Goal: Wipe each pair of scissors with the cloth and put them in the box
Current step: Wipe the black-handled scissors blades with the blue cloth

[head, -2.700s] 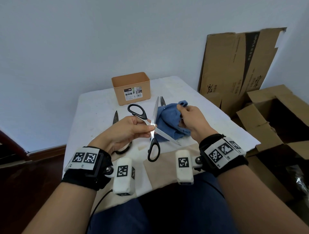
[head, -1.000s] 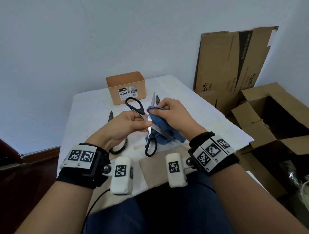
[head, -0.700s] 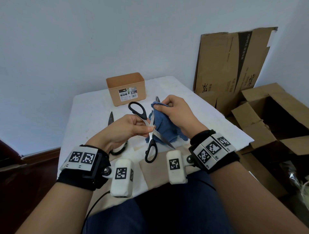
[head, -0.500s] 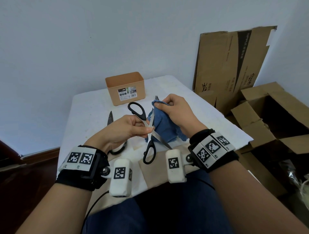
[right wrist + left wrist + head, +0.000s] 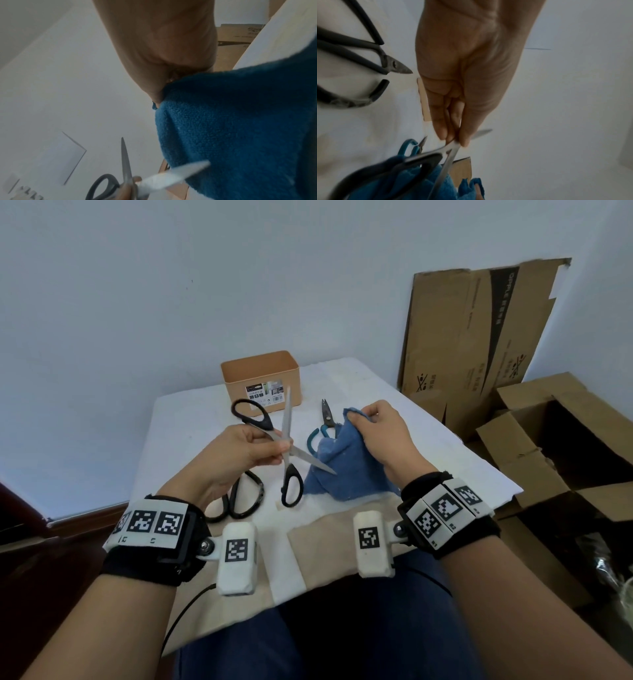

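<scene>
My left hand (image 5: 278,451) pinches a pair of black-handled scissors (image 5: 287,419) at the pivot and holds them above the table. Their blades are spread apart: one points up toward the orange box (image 5: 262,380), the other points right at the blue cloth (image 5: 346,470). My right hand (image 5: 359,421) grips the cloth's top, just right of the blades, and the cloth hangs down to the table. In the left wrist view my fingers (image 5: 453,138) squeeze the scissors (image 5: 423,158). The right wrist view shows the cloth (image 5: 240,128) beside the bare blades (image 5: 125,162).
Teal-handled scissors (image 5: 323,422) lie on the white table (image 5: 191,422) behind the cloth. Black shears (image 5: 239,498) lie under my left wrist. Open cardboard boxes (image 5: 555,446) stand on the floor to the right, and flat cardboard (image 5: 479,337) leans on the wall.
My right hand has drawn the cloth off the blade and moved right. The scissors' blades are now bare, and the teal-handled scissors behind are uncovered.
</scene>
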